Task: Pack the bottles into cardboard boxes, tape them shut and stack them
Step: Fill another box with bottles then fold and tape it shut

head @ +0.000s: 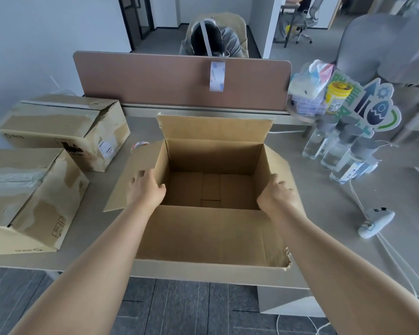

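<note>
An open box (211, 155) of brown cardboard stands in the middle of the grey worktop (324, 213), its four top flaps turned outward and nothing visible inside but its bare floor. The left hand (145, 187) grips the box's left rim, thumb on the inner side and fingers (138, 177) clamped over the folded-out left flap. The right hand (276, 194) holds the right rim the same way, thumb at the inner wall and fingers (286, 186) curled over the right flap. The bottles (336, 151), clear with grey caps, stand upright in a tight group on the worktop to the right of the box, apart from it. Two closed boxes sit to the left: the far closed box (58, 126) and the near closed box (27, 197), which has tape along its top seam. A tape roll (139, 145) shows just behind the open box's left flap. A strip of tape (217, 76) hangs from the brown divider (155, 81) at the back. A white controller (375, 222) with a cable lies near the front right.
</note>
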A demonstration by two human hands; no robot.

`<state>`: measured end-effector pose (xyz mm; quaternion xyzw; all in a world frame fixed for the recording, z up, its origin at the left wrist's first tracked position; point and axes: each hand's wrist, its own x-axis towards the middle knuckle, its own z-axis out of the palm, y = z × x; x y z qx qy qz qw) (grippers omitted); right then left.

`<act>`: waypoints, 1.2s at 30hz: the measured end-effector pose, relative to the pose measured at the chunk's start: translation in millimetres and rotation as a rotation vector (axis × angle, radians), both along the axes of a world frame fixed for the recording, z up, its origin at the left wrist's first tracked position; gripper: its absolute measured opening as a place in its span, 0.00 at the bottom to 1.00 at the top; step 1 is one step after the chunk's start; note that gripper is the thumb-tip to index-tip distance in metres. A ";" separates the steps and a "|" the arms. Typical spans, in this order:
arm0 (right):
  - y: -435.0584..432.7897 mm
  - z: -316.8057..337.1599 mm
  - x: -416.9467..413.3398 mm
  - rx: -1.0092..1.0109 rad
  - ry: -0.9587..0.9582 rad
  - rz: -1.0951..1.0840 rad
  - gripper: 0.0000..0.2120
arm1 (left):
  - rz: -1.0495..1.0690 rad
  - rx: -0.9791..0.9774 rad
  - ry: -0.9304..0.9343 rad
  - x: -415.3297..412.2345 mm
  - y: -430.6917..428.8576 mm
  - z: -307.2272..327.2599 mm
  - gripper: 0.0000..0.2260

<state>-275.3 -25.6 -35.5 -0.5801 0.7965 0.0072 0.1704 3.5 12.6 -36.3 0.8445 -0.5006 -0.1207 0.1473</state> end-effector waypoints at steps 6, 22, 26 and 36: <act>-15.0 7.5 18.6 -0.242 0.049 0.286 0.34 | -0.310 -0.127 -0.165 -21.6 -22.4 13.0 0.21; -141.7 -6.8 61.6 -0.260 0.103 0.381 0.37 | -0.598 -0.118 -0.339 1.4 -164.2 -15.2 0.34; -158.4 -23.2 61.3 -0.261 0.134 0.378 0.31 | -0.599 -0.077 -0.385 8.2 -184.6 -26.8 0.29; -199.7 -26.2 64.4 -0.303 0.179 0.370 0.13 | -0.549 -0.030 -0.401 10.6 -231.7 -30.7 0.14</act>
